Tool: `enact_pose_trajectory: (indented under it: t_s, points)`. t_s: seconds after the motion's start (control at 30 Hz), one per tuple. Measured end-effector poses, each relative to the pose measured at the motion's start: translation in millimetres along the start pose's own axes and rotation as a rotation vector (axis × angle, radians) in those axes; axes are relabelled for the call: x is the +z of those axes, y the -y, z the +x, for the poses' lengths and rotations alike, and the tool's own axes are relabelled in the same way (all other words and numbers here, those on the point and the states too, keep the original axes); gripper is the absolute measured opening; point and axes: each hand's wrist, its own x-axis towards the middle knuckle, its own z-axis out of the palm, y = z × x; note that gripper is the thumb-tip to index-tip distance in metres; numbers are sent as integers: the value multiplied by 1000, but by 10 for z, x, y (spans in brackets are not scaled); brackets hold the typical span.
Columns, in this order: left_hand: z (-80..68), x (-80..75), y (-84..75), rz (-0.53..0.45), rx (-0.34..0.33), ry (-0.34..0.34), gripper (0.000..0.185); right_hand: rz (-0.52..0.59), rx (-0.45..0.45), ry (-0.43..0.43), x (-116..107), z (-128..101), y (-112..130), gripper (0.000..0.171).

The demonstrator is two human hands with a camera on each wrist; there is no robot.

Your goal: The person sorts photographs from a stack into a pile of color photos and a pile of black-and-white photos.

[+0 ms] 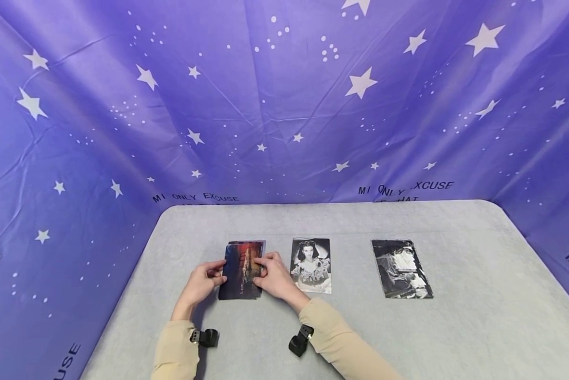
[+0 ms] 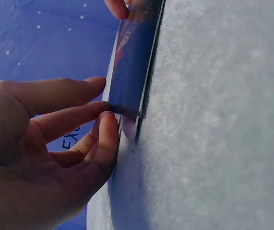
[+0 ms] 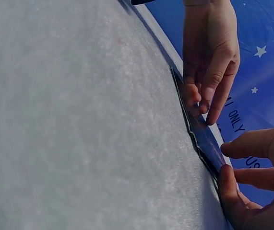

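Observation:
A dark blue and red picture card (image 1: 243, 270) lies at the left of a row on the grey table (image 1: 312, 332). My left hand (image 1: 219, 275) pinches its left edge, with fingertips and thumb meeting at the card's near corner (image 2: 127, 108). On the opposite side, my right hand (image 1: 261, 269) holds the right edge. In the right wrist view its thumb (image 3: 225, 184) sits under the card's rim (image 3: 205, 139) and its forefinger above. That side of the card looks slightly raised off the table.
Two black-and-white photo cards lie further right, a portrait (image 1: 311, 265) beside my right hand and a darker print (image 1: 401, 269) beyond it. A purple star-printed cloth (image 1: 284, 105) hangs behind and at both sides of the table.

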Motion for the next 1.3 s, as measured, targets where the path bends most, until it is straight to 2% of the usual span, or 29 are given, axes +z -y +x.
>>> enact_pose_trajectory:
  t_s: [0.1, 0.27, 0.4, 0.73, 1.03, 1.3]
  points:
    - [0, -7, -13, 20, 10, 5, 44, 17, -2, 6, -12, -9, -5, 48]
    - [-8, -15, -26, 6, 5, 9, 45, 148, 48, 20, -96, -40, -7, 54]
    - [-26, -12, -32, -27, 2, -8, 45, 205, 73, 27, -202, -52, -11, 56]
    - [-53, 48, -151, -179, 20, -20, 43, 297, 68, 9, -431, -116, -10, 57]
    - [-57, 127, -206, -191, 13, -16, 42, 358, 106, 8, -528, -183, -94, 57]
    - [-62, 213, -254, -282, 42, 1, 42, 408, 111, 6, -689, -246, -173, 55]
